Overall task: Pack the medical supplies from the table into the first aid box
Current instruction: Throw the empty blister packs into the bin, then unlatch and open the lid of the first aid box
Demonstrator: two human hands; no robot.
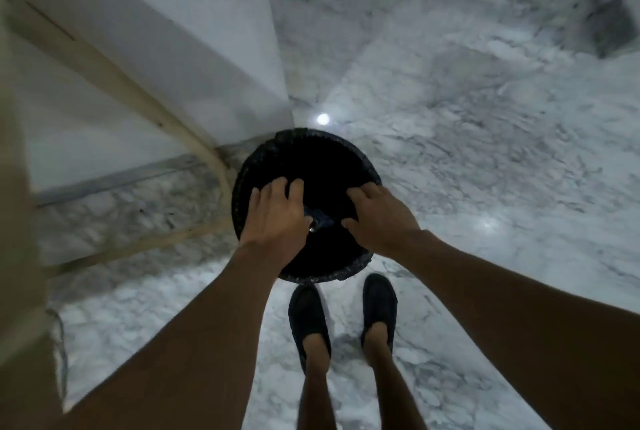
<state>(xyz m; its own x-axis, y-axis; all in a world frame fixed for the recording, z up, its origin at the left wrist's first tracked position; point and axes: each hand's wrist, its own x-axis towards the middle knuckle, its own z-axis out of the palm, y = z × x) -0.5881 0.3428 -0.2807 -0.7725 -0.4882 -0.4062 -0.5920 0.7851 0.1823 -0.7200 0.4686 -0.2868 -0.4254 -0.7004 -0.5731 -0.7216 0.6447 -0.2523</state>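
Note:
I stand over a round black bin (263, 166) lined with a black bag, and both hands hover above its opening. My left hand (277, 215) is palm down and pinches a small dark bluish item (322, 220) with a shiny bit at its thumb. My right hand (379, 218) is palm down with bent fingers, its thumb tip close to the same item; whether it touches is unclear. No first aid box or table shows in this view.
The bin stands on a grey-white marble floor (467, 159) beside a white wall corner (194, 48). Pale wooden bars (114, 83) slant at the left. My feet in dark shoes (308, 318) stand just behind the bin.

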